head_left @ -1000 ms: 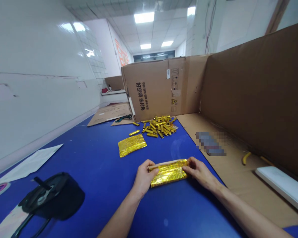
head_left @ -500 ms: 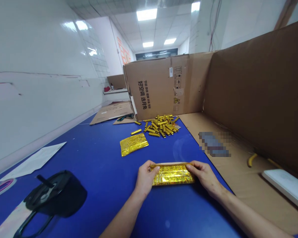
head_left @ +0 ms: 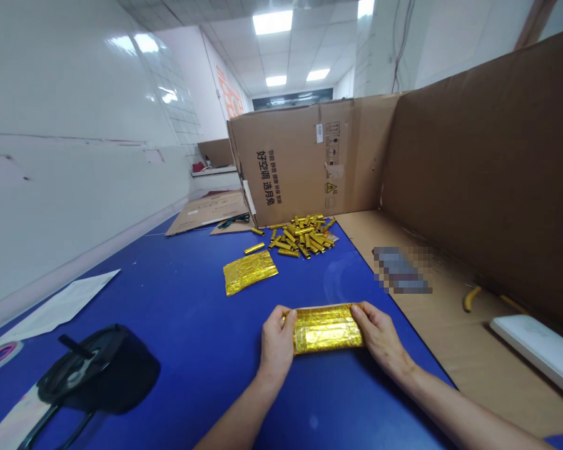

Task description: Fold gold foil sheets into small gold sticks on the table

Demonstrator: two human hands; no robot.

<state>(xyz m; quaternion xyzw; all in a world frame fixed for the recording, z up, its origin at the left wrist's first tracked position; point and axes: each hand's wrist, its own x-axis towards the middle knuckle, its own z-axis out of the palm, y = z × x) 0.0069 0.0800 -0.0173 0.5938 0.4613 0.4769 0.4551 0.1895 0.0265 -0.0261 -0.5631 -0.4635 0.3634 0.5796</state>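
Between my two hands is a flat, shiny gold foil sheet (head_left: 329, 329), folded along its far edge. My left hand (head_left: 279, 337) pinches its left end, thumb on top and fingers curled beneath. At the right end my right hand (head_left: 379, 331) grips in the same way, its thumb pressing near the upper corner. Farther off on the blue table lies a second gold foil piece (head_left: 250, 272), flat and slightly crinkled. Behind it, a heap of small gold foil rolls (head_left: 304, 236) rests against the cardboard, with one loose roll (head_left: 254, 249) apart from the heap.
A black lidded mug (head_left: 101, 369) stands at the lower left, near a white paper sheet (head_left: 59, 306). Tall cardboard (head_left: 300, 165) walls the back and right. On the right cardboard lie a white flat box (head_left: 537, 344), a yellow curved item (head_left: 471, 299) and a blurred-out object (head_left: 401, 270).
Both thumbs have shifted on the foil sheet, and its near face now tilts up a little more. The pale strip along its far edge shows less. The view has moved slightly.
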